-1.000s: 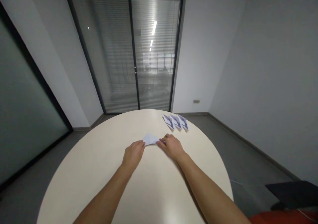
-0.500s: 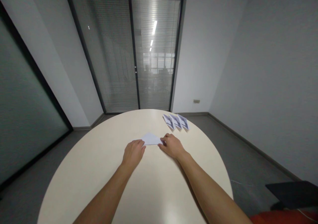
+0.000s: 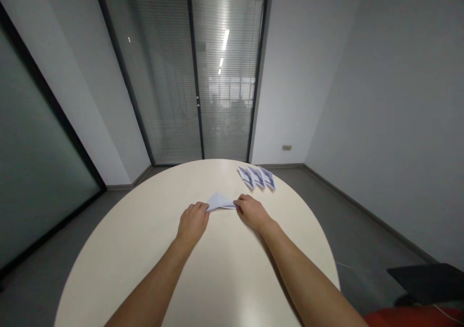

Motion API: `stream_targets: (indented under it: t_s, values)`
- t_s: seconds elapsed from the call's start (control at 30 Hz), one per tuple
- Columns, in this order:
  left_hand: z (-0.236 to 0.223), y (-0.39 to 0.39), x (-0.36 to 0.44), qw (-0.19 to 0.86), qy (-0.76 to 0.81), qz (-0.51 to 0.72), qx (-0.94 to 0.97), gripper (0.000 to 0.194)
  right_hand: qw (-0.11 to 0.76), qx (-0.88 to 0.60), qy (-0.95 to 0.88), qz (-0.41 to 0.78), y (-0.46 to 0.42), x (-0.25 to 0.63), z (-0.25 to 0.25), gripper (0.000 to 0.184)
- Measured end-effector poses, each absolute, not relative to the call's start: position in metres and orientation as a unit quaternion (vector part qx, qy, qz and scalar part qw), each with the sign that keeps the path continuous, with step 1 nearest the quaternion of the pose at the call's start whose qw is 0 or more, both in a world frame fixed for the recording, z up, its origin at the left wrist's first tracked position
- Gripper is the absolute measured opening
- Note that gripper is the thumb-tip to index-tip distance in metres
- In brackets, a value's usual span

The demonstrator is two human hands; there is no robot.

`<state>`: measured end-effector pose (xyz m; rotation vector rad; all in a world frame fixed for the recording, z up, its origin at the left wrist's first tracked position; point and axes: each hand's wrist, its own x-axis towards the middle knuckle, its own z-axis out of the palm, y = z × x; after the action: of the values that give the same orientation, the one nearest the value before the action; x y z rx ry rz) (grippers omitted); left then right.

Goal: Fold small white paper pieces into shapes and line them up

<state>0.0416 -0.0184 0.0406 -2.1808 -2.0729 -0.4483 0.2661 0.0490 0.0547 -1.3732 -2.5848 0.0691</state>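
Observation:
A white sheet of folded paper (image 3: 219, 201), roughly triangular with its peak pointing away from me, is stretched between my hands over the table. My left hand (image 3: 195, 219) pinches its left corner between thumb and fingers. At the right corner, my right hand (image 3: 252, 212) grips the paper the same way. The near edge bows up a little in the middle, and folded layers show along it. Both corner tips are hidden by my fingers.
Three folded paper pieces (image 3: 256, 178) lie overlapping in a row near the far right edge of the round cream table (image 3: 145, 230). A black flat object (image 3: 427, 282) and something red (image 3: 402, 317) are at the lower right, beyond the table.
The paper's near edge lay straight half a second ago and now bows up in the middle, its layers parted. My hands have shifted slightly away from me, keeping hold of the corners.

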Motion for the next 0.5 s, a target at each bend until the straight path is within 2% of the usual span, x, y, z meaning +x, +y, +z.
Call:
stream_targets:
  t_s: [0.5]
  values:
    - [0.053,-0.023,0.044,0.034,-0.694,-0.158,-0.702,0.03,0.211,-0.512,-0.827,0.091,0.046,0.264,0.06,0.039]
